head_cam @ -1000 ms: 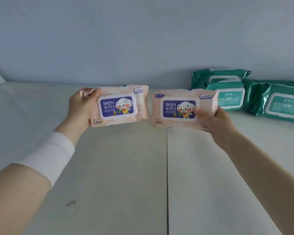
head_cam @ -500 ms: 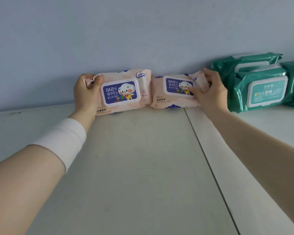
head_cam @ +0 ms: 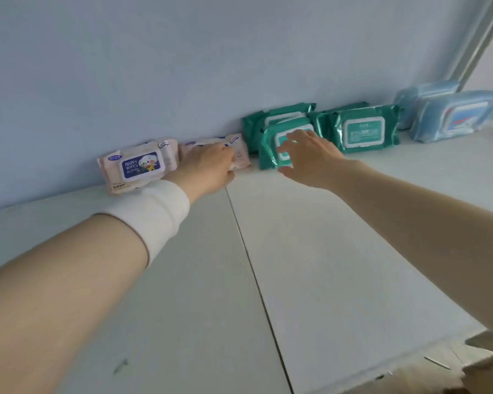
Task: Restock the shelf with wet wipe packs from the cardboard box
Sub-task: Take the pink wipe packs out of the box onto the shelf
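shelf (head_cam: 325,251); pack (head_cam: 241,156) under left hand (head_cam: 208,169)

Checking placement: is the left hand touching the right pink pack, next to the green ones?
Touching. Head view: left hand lies across the right pink pack, covering its label.

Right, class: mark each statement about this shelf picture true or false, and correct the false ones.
1. Two pink packs lean against the back wall: the left-hand pink pack and the right-hand pink pack. True.
2. The right hand grips a pink pack. False: it is open and holds nothing, in front of the front green pack.
3. The green packs sit left of the pink ones. False: they sit to their right.
4. The left hand is on the right-hand pink pack. True.
5. Blue packs stand at the far right of the shelf. True.
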`<act>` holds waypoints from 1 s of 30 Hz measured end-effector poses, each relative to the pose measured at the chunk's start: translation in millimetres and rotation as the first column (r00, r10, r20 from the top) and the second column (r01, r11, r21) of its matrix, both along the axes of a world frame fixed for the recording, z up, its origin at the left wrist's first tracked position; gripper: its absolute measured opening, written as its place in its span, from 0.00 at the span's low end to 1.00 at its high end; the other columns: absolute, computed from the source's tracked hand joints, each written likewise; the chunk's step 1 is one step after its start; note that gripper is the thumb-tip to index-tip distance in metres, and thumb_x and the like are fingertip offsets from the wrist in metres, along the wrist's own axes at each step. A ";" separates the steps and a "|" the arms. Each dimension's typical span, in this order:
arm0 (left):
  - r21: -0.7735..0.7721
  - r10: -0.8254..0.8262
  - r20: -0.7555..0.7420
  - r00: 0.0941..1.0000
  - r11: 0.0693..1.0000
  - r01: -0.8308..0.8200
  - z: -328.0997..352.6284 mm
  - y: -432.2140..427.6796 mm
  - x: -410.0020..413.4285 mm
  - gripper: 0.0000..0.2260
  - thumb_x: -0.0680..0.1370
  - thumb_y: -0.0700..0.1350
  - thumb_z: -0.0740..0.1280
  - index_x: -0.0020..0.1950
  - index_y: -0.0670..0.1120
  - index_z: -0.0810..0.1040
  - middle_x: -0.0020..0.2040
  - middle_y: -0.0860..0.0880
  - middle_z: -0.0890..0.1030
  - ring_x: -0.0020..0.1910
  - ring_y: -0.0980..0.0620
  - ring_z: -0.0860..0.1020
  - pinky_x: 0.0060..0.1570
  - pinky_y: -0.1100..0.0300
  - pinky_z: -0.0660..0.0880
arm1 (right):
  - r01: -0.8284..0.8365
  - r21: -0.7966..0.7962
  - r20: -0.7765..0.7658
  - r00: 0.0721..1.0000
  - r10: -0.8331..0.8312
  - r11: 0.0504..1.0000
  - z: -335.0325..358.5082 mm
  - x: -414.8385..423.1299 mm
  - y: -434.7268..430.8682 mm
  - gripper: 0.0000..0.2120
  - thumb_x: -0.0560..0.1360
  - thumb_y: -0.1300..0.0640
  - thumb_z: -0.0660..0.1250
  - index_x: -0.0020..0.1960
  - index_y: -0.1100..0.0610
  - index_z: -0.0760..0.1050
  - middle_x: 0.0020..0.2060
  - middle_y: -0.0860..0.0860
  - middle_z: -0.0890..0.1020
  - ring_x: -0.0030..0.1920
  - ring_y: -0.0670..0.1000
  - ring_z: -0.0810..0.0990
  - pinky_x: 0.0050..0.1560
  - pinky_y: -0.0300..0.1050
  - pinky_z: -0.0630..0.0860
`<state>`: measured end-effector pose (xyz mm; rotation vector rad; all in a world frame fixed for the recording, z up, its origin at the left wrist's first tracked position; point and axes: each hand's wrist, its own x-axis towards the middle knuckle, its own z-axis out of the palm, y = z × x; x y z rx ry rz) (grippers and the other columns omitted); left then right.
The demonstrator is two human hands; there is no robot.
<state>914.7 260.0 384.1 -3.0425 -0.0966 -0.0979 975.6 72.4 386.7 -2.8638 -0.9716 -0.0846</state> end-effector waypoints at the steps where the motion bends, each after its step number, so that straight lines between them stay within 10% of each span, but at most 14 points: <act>1: 0.019 -0.022 -0.086 0.996 1.000 0.024 8.6 -35.2 -0.3 0.16 0.78 0.50 0.60 0.64 0.48 0.71 0.64 0.45 0.73 0.62 0.42 0.72 0.56 0.52 0.69 | 0.018 -0.027 -0.032 0.999 -0.019 0.999 8.0 -5.8 -33.4 0.23 0.77 0.47 0.60 0.70 0.53 0.65 0.69 0.54 0.66 0.69 0.57 0.64 0.66 0.52 0.66; 10: -0.005 -0.474 -0.460 0.751 0.847 0.532 28.6 -399.5 1.0 0.19 0.78 0.55 0.60 0.64 0.46 0.72 0.62 0.46 0.77 0.59 0.44 0.75 0.59 0.55 0.70 | 0.263 -0.484 -0.303 0.844 -0.442 0.835 10.6 -75.6 -393.0 0.25 0.78 0.44 0.56 0.71 0.55 0.64 0.70 0.52 0.67 0.70 0.53 0.65 0.68 0.45 0.60; 17: -0.070 -0.641 -0.601 0.477 0.636 0.768 -33.4 -622.9 3.4 0.20 0.77 0.58 0.60 0.64 0.49 0.71 0.62 0.48 0.75 0.58 0.46 0.74 0.60 0.48 0.71 | 0.506 -0.457 -0.411 0.610 -0.678 0.732 -21.5 -127.4 -598.1 0.23 0.78 0.47 0.59 0.69 0.58 0.67 0.66 0.54 0.72 0.57 0.51 0.72 0.48 0.29 0.68; 30: -0.148 -0.627 -0.764 0.149 0.396 0.906 -216.5 -895.6 78.6 0.19 0.79 0.54 0.58 0.66 0.45 0.70 0.62 0.45 0.76 0.59 0.43 0.75 0.59 0.47 0.73 | 0.652 -0.604 -0.587 0.024 -0.809 0.458 -206.6 -138.1 -857.4 0.26 0.77 0.44 0.59 0.70 0.56 0.65 0.67 0.53 0.71 0.66 0.55 0.70 0.65 0.48 0.68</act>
